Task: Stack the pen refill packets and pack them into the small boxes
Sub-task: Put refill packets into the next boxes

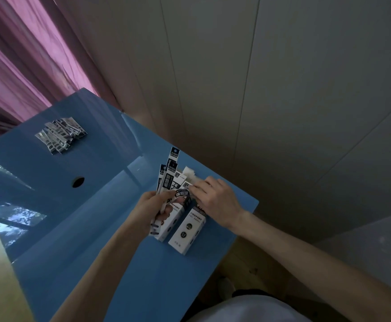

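Meanwhile, the left hand (147,211) grips a fan of refill packets (170,176) just beside a closed small box (187,230), while the right hand (215,197) pinches one packet's edge.

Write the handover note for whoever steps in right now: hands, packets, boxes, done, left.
Left hand: grips a fanned bundle of refill packets, held upright over the table.
Right hand: fingers pinch the packets at the bundle's right side, squaring them up.
Two small boxes lie side by side on the blue table, just in front of the hands; whether either is filled cannot be told.
A loose pile of packets lies at the far left.
Left: align the bundle, box it, then do the far pile.
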`<state>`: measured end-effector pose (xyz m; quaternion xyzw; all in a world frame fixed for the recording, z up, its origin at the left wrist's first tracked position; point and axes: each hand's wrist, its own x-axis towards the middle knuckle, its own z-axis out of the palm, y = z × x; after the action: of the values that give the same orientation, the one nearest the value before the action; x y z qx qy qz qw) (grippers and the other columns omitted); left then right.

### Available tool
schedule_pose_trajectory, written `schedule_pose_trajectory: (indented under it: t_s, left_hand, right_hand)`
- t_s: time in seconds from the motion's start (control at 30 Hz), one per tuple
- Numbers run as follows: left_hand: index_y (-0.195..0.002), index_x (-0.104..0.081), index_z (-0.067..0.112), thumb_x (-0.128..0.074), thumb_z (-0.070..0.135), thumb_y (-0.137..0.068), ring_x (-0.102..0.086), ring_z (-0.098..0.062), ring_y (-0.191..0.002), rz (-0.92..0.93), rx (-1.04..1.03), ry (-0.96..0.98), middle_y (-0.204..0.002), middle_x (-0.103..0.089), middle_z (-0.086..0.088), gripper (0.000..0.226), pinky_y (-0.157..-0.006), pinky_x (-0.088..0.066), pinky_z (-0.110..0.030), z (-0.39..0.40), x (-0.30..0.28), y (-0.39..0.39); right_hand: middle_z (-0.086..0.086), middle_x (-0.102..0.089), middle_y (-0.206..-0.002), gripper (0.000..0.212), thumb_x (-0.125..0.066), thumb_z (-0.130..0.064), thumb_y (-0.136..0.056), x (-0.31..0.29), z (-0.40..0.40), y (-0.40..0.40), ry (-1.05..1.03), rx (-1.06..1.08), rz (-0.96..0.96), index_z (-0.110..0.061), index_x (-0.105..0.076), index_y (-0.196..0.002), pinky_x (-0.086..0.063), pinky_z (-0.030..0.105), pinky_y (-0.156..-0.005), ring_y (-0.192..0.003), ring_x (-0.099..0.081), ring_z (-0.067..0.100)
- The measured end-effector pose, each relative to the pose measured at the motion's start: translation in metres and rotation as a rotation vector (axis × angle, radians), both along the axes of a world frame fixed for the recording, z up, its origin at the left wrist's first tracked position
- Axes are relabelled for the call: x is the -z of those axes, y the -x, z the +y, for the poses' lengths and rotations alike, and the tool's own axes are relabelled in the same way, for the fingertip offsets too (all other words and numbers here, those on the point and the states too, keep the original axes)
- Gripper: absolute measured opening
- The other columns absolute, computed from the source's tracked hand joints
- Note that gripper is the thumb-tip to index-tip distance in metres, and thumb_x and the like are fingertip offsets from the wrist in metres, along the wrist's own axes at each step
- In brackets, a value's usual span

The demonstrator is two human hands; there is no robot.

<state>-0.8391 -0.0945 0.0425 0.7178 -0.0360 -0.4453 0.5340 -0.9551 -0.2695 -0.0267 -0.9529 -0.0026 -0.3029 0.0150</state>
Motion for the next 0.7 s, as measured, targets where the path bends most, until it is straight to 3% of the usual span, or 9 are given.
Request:
schedule_pose_trajectory:
  t_s: [0.1, 0.23, 0.3, 0.4, 0.5, 0.6, 0.7]
  left_hand:
    - [-0.109, -0.061, 0.004, -0.063, 0.016, -0.1, -0.044, -0.007, -0.046, 0.079, -0.055, 0.078, -0.097, -0.075, -0.014, 0.014, -0.037, -0.034, -0.016, -0.007, -0.005, 0.002]
    - [-0.115, -0.062, 0.001, -0.062, 0.024, -0.101, -0.051, -0.007, -0.052, 0.084, -0.016, 0.104, -0.105, -0.072, -0.027, 0.028, -0.041, -0.038, -0.016, -0.012, -0.008, 0.006]
    - [-0.113, -0.062, 0.001, -0.058, 0.029, -0.104, -0.049, -0.006, -0.047, 0.075, 0.002, 0.108, -0.085, -0.075, -0.014, 0.03, -0.039, -0.036, -0.015, -0.013, -0.012, 0.007]
    - [-0.107, -0.065, 0.002, -0.054, 0.028, -0.105, -0.044, -0.007, -0.045, 0.031, -0.089, 0.143, -0.091, -0.077, -0.012, 0.028, -0.037, -0.032, -0.015, -0.012, -0.012, 0.003]
    - [-0.083, -0.063, 0.008, -0.054, 0.031, -0.105, -0.042, -0.009, -0.047, -0.236, -0.166, 0.036, -0.069, -0.066, -0.004, 0.034, -0.041, -0.032, -0.018, -0.01, 0.002, 0.002]
    - [-0.074, -0.057, 0.004, -0.06, 0.037, -0.101, -0.044, -0.014, -0.048, -0.597, -0.013, -0.197, -0.059, -0.053, -0.002, 0.043, -0.043, -0.042, -0.027, -0.007, 0.022, 0.007]
    - [-0.079, -0.059, 0.016, -0.066, 0.042, -0.094, -0.057, -0.013, -0.061, -0.894, 0.222, -0.452, -0.084, -0.064, 0.004, 0.031, -0.055, -0.051, -0.037, -0.005, 0.041, 0.011]
  right_hand:
    - [0.003, -0.073, -0.112, 0.024, -0.066, -0.025, -0.097, 0.0, 0.004, -0.004, -0.056, 0.042, 0.019, -0.012, -0.07, -0.118, -0.054, 0.032, -0.059, -0.085, -0.066, 0.019]
    - [0.0, -0.074, -0.111, 0.025, -0.076, -0.022, -0.092, 0.002, 0.002, -0.009, -0.141, 0.06, 0.086, -0.014, -0.072, -0.115, -0.056, 0.031, -0.051, -0.08, -0.072, 0.018]
    - [-0.001, -0.074, -0.103, 0.018, -0.068, -0.024, -0.096, -0.002, -0.006, -0.01, -0.227, 0.06, 0.092, -0.014, -0.073, -0.111, -0.057, 0.035, -0.052, -0.077, -0.072, 0.018]
    - [-0.003, -0.072, -0.095, 0.036, -0.047, -0.039, -0.106, -0.013, -0.021, -0.008, -0.395, 0.118, 0.066, -0.013, -0.073, -0.107, -0.056, 0.03, -0.053, -0.068, -0.067, 0.011]
    - [-0.005, -0.069, -0.087, 0.024, -0.057, -0.031, -0.104, -0.025, -0.03, -0.007, -0.665, 0.197, 0.038, -0.012, -0.071, -0.102, -0.045, 0.017, -0.048, -0.052, -0.051, 0.003]
    - [-0.006, -0.062, -0.073, 0.018, -0.06, -0.022, -0.103, -0.031, -0.036, -0.007, -1.148, 0.24, 0.055, -0.013, -0.062, -0.087, -0.043, 0.021, -0.048, -0.051, -0.051, 0.005]
    - [0.011, -0.06, -0.072, 0.028, -0.059, -0.024, -0.103, -0.033, -0.042, -0.007, -1.473, 0.267, 0.027, 0.002, -0.057, -0.092, -0.053, 0.036, -0.059, -0.061, -0.058, 0.019]
